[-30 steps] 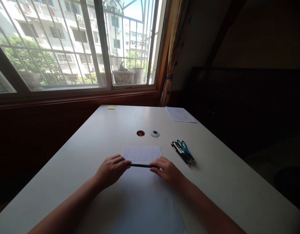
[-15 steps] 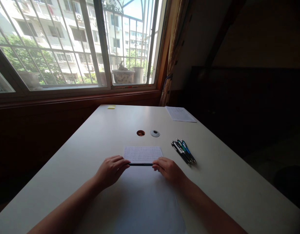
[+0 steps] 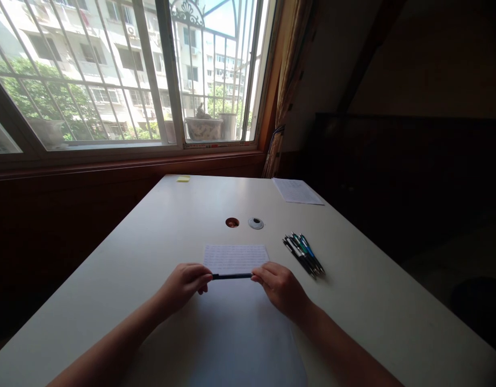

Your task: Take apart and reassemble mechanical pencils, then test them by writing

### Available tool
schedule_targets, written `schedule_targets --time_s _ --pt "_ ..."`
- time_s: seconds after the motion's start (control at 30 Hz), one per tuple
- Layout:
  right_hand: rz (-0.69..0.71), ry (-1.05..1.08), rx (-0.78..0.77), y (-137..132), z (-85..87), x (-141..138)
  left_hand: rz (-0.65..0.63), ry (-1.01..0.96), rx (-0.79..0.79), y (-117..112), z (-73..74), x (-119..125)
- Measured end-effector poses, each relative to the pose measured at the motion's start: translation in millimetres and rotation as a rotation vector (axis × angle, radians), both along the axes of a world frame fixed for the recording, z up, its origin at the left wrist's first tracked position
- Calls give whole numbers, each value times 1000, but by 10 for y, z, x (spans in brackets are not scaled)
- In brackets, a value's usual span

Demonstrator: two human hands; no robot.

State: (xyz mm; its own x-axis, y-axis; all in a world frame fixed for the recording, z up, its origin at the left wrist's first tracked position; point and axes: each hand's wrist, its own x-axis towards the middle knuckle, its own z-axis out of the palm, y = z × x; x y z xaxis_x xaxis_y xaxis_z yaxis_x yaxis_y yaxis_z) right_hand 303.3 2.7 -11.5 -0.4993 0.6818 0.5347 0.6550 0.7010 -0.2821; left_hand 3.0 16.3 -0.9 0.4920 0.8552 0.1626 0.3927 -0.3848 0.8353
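Note:
A dark pen (image 3: 232, 276) lies crosswise between my two hands, one at each end. My left hand (image 3: 187, 282) is closed on its left end, thumb and fingers pinched together. The fingers of my right hand (image 3: 279, 285) pinch the right end. Just beyond the pen is a sheet with lines of writing (image 3: 236, 257), its near part hidden by the pen and fingers. To the right of my right hand, several pens (image 3: 303, 255) lie in a bunch on the white table (image 3: 151, 242).
A round hole (image 3: 232, 222) in the tabletop has a round grey cap (image 3: 256, 223) beside it. Further back lie a yellow sticky note (image 3: 184, 178) and some written papers (image 3: 297, 191). A barred window (image 3: 122, 80) and a tied curtain (image 3: 278, 134) stand behind the table.
The pen has turned slightly in my fingers, and a clip-like part now shows at its left end. My left fingers have shifted a little; the whole view has tipped slightly.

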Motion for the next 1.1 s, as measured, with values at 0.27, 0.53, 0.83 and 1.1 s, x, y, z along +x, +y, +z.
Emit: schedule_targets --time_s 0.27,0.53,0.83,1.1 --pt "12 28 19 -23 7 -67 4 -39 -184 7 47 -42" --pt "48 23 -44 -103 50 -209 1 321 525 -89 -5 78" --pt "118 91 -95 -149 85 -281 -37 400 705 -155 -51 176" --pt "118 45 -165 -109 74 -279 -36 415 690 -154 -48 175"
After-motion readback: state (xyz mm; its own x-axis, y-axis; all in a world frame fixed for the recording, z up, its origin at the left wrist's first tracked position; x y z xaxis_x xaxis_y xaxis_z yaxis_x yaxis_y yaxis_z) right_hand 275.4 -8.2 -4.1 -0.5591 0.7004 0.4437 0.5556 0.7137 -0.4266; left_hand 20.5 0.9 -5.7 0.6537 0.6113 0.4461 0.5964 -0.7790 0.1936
